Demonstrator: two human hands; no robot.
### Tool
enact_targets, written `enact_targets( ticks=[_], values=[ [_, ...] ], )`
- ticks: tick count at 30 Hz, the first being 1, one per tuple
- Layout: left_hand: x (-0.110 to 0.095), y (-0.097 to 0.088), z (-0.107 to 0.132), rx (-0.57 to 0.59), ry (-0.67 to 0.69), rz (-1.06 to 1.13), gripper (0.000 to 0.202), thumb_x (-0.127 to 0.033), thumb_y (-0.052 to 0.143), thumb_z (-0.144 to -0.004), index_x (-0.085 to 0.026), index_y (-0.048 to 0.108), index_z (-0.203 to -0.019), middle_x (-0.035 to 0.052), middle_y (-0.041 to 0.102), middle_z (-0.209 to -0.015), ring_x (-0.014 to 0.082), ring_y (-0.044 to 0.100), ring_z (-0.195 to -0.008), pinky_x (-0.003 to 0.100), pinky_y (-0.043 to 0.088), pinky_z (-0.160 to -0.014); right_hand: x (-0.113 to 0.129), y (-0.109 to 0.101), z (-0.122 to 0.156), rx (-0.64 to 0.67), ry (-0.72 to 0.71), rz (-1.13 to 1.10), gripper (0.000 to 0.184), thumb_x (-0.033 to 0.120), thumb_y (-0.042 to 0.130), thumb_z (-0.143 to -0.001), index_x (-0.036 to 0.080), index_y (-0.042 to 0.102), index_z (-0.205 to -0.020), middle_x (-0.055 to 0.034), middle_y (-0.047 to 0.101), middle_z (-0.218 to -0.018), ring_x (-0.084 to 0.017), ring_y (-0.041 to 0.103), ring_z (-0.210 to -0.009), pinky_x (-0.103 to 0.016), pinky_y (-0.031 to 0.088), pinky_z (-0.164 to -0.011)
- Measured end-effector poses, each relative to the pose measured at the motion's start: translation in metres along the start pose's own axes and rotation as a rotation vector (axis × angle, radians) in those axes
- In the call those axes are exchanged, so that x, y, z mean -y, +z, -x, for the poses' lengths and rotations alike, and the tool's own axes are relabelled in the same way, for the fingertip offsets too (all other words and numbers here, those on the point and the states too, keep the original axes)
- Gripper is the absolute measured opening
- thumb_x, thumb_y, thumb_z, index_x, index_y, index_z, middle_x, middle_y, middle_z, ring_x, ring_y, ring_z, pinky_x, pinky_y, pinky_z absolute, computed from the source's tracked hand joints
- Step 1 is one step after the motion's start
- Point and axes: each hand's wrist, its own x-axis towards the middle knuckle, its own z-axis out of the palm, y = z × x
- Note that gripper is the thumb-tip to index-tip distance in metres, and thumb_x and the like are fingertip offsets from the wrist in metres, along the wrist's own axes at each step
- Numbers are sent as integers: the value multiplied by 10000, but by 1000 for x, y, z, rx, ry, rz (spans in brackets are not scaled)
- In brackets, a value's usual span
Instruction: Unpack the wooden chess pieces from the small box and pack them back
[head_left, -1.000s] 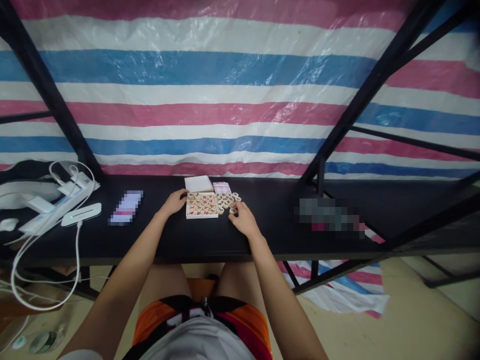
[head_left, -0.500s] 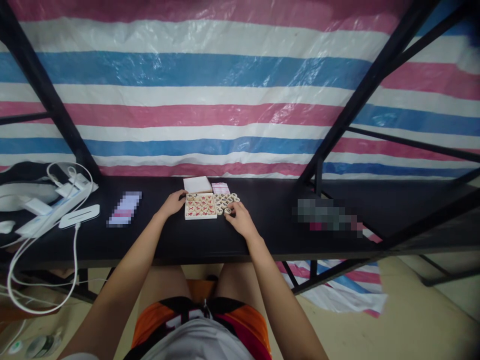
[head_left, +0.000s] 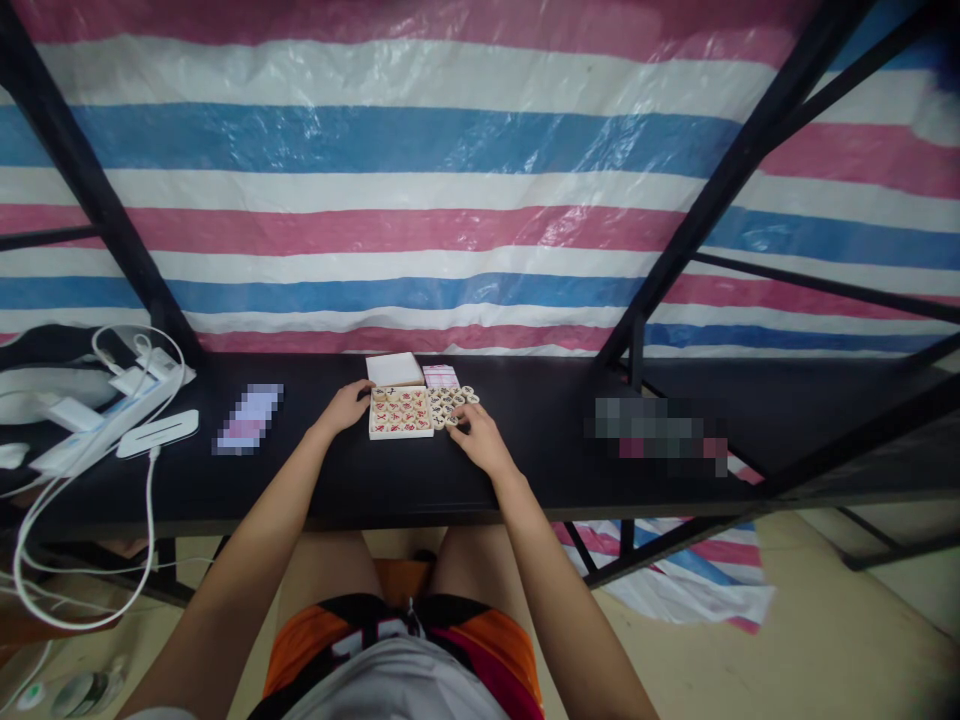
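Note:
A small wooden box [head_left: 400, 432] filled with round game pieces marked in red sits on the black table [head_left: 420, 480]. My left hand [head_left: 345, 406] rests against the box's left edge, fingers curled on it. Loose round pieces [head_left: 451, 399] lie in a cluster right of the box. My right hand [head_left: 480, 440] reaches into that cluster, its fingertips pinched on a piece at the near edge. The box lid [head_left: 395, 368] and a small pink packet [head_left: 441, 375] lie just behind.
White chargers, a power strip [head_left: 112, 420] and looping cables [head_left: 45, 560] crowd the table's left end. Two blurred flat objects lie on the table, a first blurred object [head_left: 247, 418] and a second blurred object [head_left: 656, 432]. Black frame bars rise left and right before a striped tarp.
My right hand has shifted slightly left into the loose pieces, closer to the box. The left hand has stayed at the box's edge.

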Motion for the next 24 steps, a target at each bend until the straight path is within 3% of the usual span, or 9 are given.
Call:
enact_targets(
  ticks=[24],
  values=[
    [1, 1, 0, -1, 2, 0, 332, -214, 461, -841, -173, 602, -1140, 78, 651, -1165, 202, 593, -1092, 318, 431, -979, 2, -3, 0, -61, -5, -1, 130, 271, 492, -807, 199, 580, -869, -54, 570, -951, -171, 577, -789, -319, 456, -781]
  ],
)
